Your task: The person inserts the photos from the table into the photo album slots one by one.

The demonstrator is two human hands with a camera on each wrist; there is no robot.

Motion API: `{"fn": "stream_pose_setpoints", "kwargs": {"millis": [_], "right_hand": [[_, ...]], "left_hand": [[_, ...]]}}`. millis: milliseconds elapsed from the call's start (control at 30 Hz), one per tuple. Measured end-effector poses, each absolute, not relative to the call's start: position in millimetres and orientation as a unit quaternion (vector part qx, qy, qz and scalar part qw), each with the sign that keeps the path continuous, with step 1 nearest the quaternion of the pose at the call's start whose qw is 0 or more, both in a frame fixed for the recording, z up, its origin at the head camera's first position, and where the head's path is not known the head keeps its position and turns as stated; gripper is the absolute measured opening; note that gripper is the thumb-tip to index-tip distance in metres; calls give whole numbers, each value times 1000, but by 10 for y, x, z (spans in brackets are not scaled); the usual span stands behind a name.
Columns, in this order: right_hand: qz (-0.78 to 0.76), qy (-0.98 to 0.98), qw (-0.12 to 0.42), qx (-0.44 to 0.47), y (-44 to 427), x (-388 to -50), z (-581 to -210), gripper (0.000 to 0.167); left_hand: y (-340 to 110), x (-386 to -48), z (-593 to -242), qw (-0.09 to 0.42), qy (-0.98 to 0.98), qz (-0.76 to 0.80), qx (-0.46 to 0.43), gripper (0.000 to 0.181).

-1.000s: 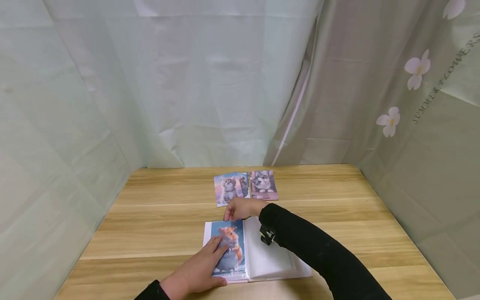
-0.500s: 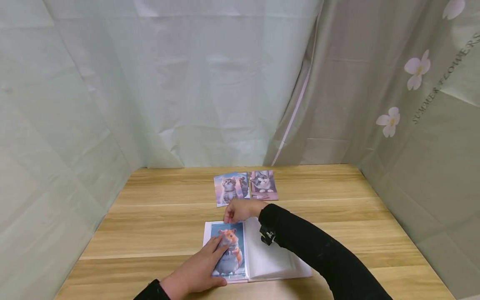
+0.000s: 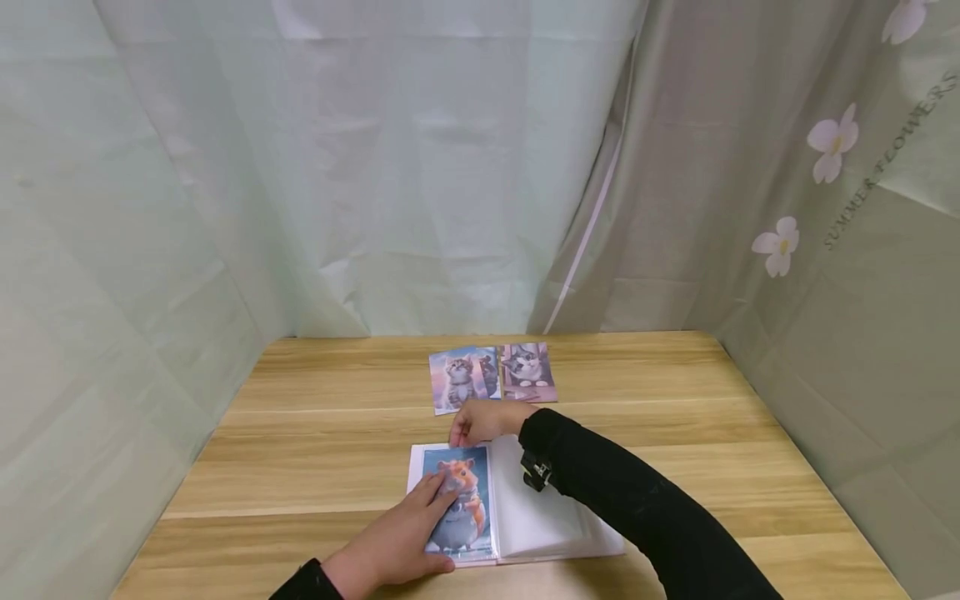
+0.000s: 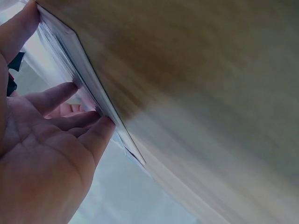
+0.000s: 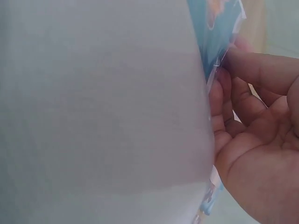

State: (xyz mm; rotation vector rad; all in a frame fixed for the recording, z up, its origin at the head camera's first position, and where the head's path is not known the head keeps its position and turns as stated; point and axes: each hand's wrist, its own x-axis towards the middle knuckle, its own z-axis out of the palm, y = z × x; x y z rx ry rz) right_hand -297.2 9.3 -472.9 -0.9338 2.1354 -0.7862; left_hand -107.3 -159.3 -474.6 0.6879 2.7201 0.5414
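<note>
A photo album (image 3: 540, 521) lies spread on the table, with a hamster photo (image 3: 461, 533) in the clear sleeve of its left page. My left hand (image 3: 401, 533) rests on that page, fingers extended over the photo and thumb by the album's lower edge. In the left wrist view, the fingertips of the left hand (image 4: 46, 144) touch the album's edge (image 4: 88, 70). My right hand (image 3: 483, 419) reaches across and pinches at the top edge of the photo. In the right wrist view, finger and thumb of the right hand (image 5: 261, 116) meet at the sleeve's edge beside the blue photo (image 5: 212, 32).
Beyond the album lie a kitten photo (image 3: 456, 385), overlapping a darker photo (image 3: 491, 372), and a grey-and-white cat photo (image 3: 528, 371). A pale curtain (image 3: 435, 167) stands around the wooden table (image 3: 300, 467) at the back and sides.
The hamster photo has slid slightly down into its sleeve, and the right fingers followed at its top edge. Over the last half second little differs; the left hand stays in place.
</note>
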Motion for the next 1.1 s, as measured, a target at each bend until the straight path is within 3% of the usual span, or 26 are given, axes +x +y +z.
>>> {"fn": "stream_pose_setpoints", "kwargs": {"millis": [567,1100], "right_hand": [[-313,823,338,-333,140,-2921,-4571,24],[-299,823,276,-396,306,-3054,-4315,18]], "left_hand": [[-1580,-1070,-4750,141,944,180,239,91],[-1552,-1099,-4684,150,944,180,232,96]]}}
